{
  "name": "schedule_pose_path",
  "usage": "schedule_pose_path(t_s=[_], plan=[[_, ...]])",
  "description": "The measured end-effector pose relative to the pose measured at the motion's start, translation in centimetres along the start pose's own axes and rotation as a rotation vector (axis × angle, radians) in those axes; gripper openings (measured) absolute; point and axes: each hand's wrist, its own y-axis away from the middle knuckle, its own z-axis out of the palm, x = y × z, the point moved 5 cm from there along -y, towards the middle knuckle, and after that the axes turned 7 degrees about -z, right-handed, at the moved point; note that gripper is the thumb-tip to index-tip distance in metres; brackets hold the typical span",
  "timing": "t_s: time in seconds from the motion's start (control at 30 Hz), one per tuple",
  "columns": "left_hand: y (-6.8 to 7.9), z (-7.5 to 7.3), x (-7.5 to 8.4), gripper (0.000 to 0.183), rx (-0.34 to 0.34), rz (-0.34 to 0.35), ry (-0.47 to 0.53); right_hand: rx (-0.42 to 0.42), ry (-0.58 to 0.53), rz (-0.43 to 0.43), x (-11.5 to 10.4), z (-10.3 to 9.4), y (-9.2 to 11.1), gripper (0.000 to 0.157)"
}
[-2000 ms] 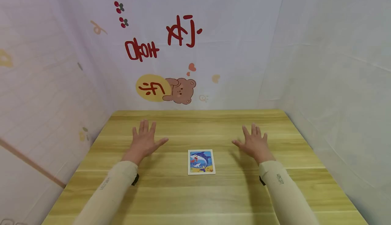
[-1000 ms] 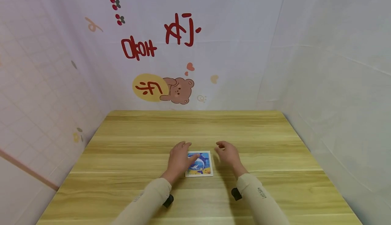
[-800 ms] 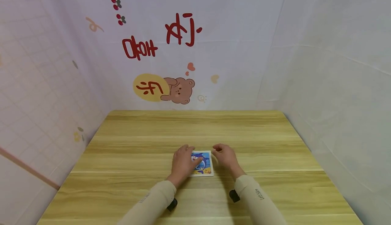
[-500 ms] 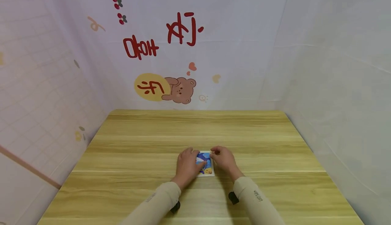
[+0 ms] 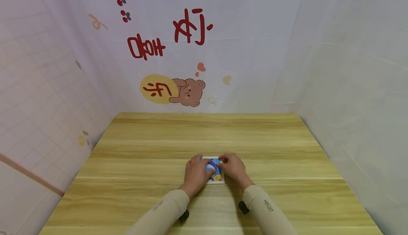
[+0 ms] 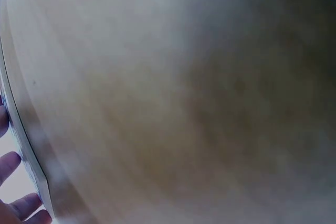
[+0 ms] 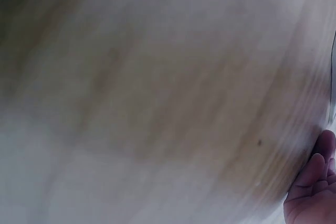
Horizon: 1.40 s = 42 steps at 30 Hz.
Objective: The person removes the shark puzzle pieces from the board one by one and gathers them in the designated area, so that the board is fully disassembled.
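Observation:
A small flat picture board [image 5: 217, 180] with a white border and a blue sea-creature picture lies on the wooden table. My left hand [image 5: 195, 174] lies over its left side, fingers spread on the picture and hiding that part. In the left wrist view, fingertips [image 6: 9, 165] touch the board's face just inside its thin edge [image 6: 31, 156]. My right hand [image 5: 234, 167] is at the upper right corner, its bent index finger and thumb touching the board there. The right wrist view catches only bent fingers [image 7: 313, 169] at its right edge; whether they pinch anything I cannot tell.
The wood-grain table [image 5: 153, 135] stretches around the board on every side. A white printed curtain [image 5: 248, 50] with a bear and red characters hangs behind, and pale cloth walls [image 5: 357, 104] stand left and right.
Both hands came inward from wide apart to the board. The left hand slid right over its left side; the right moved left to its upper right corner. The board stays flat.

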Motion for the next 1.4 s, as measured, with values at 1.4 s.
schedule_pose_path(t_s=[1.4], plan=[[-0.32,-0.05,-0.22,0.038,-0.022,0.081,0.046,-0.022,-0.262,0.094,0.34,0.32,0.12,0.027]])
